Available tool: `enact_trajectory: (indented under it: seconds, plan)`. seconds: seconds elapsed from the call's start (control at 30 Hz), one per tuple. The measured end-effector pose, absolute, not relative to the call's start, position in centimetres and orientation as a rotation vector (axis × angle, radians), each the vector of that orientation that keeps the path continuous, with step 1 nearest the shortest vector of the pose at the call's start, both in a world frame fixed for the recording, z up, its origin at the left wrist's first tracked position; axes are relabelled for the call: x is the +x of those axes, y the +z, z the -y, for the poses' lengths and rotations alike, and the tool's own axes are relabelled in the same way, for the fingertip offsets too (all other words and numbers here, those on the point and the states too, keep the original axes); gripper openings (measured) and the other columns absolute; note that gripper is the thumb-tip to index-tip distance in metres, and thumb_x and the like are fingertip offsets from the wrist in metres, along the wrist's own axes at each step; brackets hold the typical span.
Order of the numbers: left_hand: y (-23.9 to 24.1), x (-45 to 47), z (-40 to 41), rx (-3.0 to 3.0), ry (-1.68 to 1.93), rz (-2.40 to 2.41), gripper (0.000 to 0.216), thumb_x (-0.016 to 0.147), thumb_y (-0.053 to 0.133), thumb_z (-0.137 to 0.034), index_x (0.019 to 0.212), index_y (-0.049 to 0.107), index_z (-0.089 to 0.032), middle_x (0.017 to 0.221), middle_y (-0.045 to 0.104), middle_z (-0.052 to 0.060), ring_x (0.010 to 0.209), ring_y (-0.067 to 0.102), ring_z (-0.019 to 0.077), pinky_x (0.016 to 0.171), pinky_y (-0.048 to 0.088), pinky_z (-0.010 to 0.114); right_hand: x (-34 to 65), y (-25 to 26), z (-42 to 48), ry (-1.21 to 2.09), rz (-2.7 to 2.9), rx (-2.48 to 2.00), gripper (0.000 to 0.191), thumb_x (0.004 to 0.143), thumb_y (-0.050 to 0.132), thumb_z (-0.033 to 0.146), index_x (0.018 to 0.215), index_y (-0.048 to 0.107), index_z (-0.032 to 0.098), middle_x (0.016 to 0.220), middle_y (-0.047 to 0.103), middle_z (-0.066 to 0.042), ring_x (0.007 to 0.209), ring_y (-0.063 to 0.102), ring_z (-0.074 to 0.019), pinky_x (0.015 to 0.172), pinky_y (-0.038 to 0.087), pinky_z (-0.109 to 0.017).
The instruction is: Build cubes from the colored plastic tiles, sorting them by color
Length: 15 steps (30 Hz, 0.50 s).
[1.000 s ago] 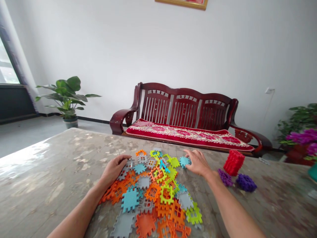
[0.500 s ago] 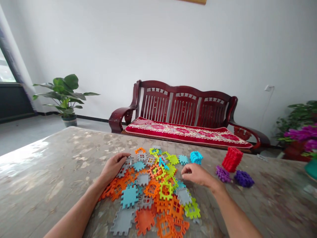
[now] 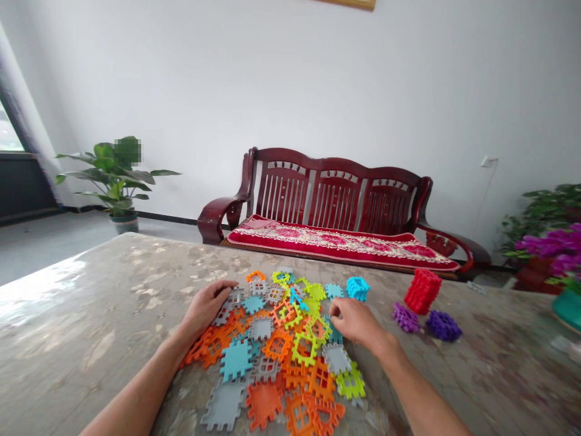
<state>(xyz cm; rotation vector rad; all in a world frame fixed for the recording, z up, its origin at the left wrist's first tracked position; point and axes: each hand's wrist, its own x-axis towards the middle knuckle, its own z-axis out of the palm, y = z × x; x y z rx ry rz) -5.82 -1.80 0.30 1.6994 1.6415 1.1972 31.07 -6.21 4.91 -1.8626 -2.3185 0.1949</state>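
A heap of toothed interlocking plastic tiles lies before me in orange, grey, teal and lime. My left hand rests at the heap's left edge beside a grey window tile, its fingers lying loosely with nothing seen in them. At the right edge my right hand has its fingertips pinched on a teal tile, which stands tilted below them. A lime frame tile lies just left of it. Nearer me are a grey panel tile and a lime window tile.
Light blue joined pieces sit beyond my right hand. Further right stand a red stack, a purple cluster and a dark violet one. A wooden sofa is behind the table; a flower pot is far right.
My right hand has moved slightly left and down, and the teal tile now shows tilted under its fingertips. The lime frame tile beside it has shifted a little. My left hand stays put.
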Motion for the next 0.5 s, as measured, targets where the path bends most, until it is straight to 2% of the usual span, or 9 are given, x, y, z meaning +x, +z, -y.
enact_trajectory:
  seconds: [0.17, 0.27, 0.4, 0.5]
  plan:
    - [0.3, -5.8, 1.8, 1.697, 1.211, -1.632, 0.039, 0.071, 0.052, -0.048, 0.091, 0.072, -0.020, 0.090, 0.075, 0.002, 0.085, 0.067, 0.0230, 0.085, 0.051, 0.033, 32.3, 4.4, 5.6, 0.097, 2.120, -1.847, 0.020, 0.081, 0.053, 0.018, 0.095, 0.066, 0.024, 0.094, 0.072, 0.000, 0.089, 0.065, -0.0170, 0.068, 0.039, -0.024]
    - [0.0, -5.9, 1.8, 1.704, 1.225, -1.618, 0.039, 0.072, 0.052, -0.048, 0.092, 0.072, -0.020, 0.092, 0.075, 0.003, 0.086, 0.067, 0.0230, 0.086, 0.050, 0.033, 32.9, 3.9, 5.7, -0.072, 2.061, -1.730, 0.022, 0.085, 0.051, 0.018, 0.100, 0.066, 0.025, 0.102, 0.069, -0.002, 0.095, 0.063, -0.0182, 0.076, 0.042, -0.026]
    - [-0.3, -6.1, 1.6, 1.711, 1.223, -1.615, 0.040, 0.073, 0.052, -0.048, 0.093, 0.072, -0.020, 0.092, 0.075, 0.003, 0.085, 0.067, 0.0229, 0.086, 0.050, 0.033, 33.0, 3.8, 6.4, -0.279, 2.170, -1.561, 0.027, 0.088, 0.047, 0.015, 0.100, 0.069, 0.026, 0.095, 0.066, -0.005, 0.096, 0.058, -0.0202, 0.084, 0.041, -0.029]
    - [-0.3, -6.1, 1.6, 1.715, 1.209, -1.618, 0.040, 0.074, 0.051, -0.048, 0.094, 0.072, -0.020, 0.093, 0.075, 0.003, 0.087, 0.067, 0.0233, 0.087, 0.050, 0.034, 33.0, 3.9, 6.9, -0.302, 2.270, -1.536, 0.037, 0.084, 0.046, 0.008, 0.104, 0.070, 0.027, 0.091, 0.064, -0.004, 0.093, 0.056, -0.0202, 0.084, 0.040, -0.030]
